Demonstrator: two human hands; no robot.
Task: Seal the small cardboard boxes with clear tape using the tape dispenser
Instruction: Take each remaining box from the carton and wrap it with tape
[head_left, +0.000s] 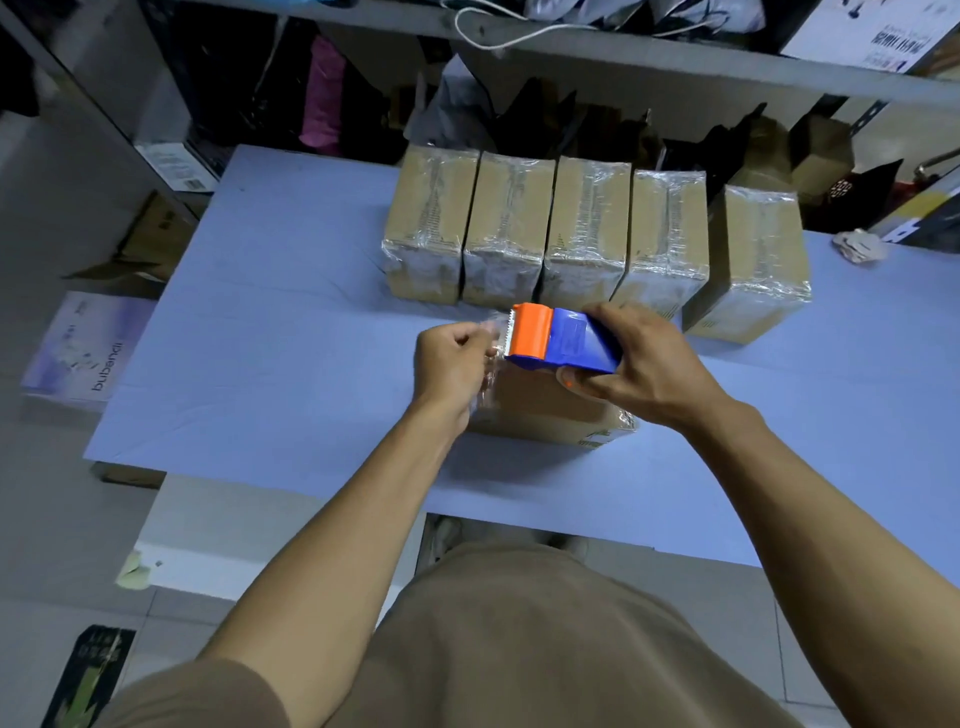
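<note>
My right hand (649, 364) grips a blue and orange tape dispenser (558, 338) held just above a small cardboard box (550, 415) lying on the light blue table (260, 338). My left hand (452, 364) pinches the free end of the clear tape (491, 332) at the dispenser's toothed edge, left of the box. The box is mostly hidden under both hands and the dispenser. Behind it stands a row of several cardboard boxes (587, 228) wrapped in clear tape.
A crumpled scrap (860, 245) lies at the table's far right. Metal shelving (571, 47) with bags and cartons rises behind the table. Boxes and a printed carton (83, 348) sit on the floor to the left.
</note>
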